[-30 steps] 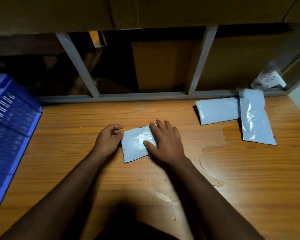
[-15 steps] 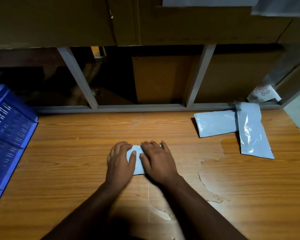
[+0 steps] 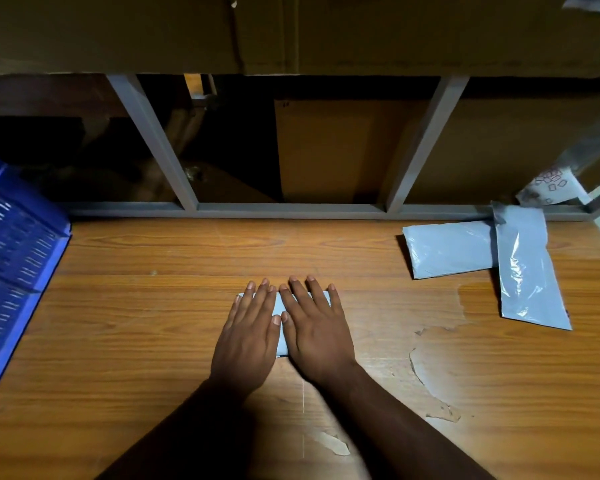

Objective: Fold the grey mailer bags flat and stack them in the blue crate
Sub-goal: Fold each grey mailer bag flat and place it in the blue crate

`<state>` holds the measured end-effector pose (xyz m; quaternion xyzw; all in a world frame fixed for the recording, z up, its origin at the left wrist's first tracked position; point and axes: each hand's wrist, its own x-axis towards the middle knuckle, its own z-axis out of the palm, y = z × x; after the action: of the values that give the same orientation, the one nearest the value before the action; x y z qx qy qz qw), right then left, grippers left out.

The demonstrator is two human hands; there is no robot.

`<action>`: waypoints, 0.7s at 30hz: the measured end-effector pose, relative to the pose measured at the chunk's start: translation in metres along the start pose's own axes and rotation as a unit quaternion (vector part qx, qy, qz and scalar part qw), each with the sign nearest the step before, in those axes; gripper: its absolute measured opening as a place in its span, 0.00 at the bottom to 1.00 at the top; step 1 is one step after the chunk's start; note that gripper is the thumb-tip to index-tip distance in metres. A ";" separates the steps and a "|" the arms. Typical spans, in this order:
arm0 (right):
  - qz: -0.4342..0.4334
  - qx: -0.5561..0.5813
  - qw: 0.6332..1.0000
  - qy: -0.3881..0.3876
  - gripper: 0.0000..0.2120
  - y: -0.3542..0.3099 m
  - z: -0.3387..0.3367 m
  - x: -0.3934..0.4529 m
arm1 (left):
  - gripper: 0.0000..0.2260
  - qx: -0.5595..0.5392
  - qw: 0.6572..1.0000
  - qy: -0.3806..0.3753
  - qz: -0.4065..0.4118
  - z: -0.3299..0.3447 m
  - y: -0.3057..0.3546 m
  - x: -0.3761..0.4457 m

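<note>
Left hand [image 3: 246,337] and right hand [image 3: 317,336] lie flat side by side, fingers straight, pressing a folded grey mailer bag [image 3: 280,318] onto the wooden table [image 3: 146,327]; the bag is mostly covered, so its fold cannot be judged. Farther right, two more mailer bags [image 3: 482,258] overlap near the table's back edge. Blue crate [image 3: 13,258] sits at far left.
</note>
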<state>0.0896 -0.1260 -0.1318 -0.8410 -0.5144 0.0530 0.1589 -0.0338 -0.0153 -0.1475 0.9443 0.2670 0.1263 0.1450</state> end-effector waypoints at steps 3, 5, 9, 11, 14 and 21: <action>0.002 -0.016 1.000 -0.012 0.24 0.000 0.003 0.002 | 0.24 0.014 1.000 0.007 0.001 0.004 0.000 0.001; 0.004 -0.027 0.999 -0.022 0.24 0.000 0.004 0.005 | 0.24 0.022 1.000 0.012 0.005 0.006 0.000 0.003; 0.000 -0.046 0.998 -0.034 0.25 0.000 0.006 0.006 | 0.23 0.037 0.999 0.026 0.006 0.007 0.003 0.005; -0.003 -0.055 0.998 -0.034 0.25 0.000 0.006 0.006 | 0.23 0.036 0.999 0.027 0.003 0.007 0.003 0.005; -0.004 -0.059 0.998 -0.035 0.25 -0.001 0.006 0.007 | 0.23 0.041 0.999 0.021 -0.003 0.009 0.002 0.006; -0.005 -0.061 0.997 -0.054 0.26 0.000 0.008 0.007 | 0.23 0.043 0.999 0.000 -0.011 0.007 0.006 0.008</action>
<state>0.0906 -0.1179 -0.1389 -0.8425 -0.5286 0.0661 0.0799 -0.0224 -0.0177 -0.1502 0.9468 0.2822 0.1130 0.1055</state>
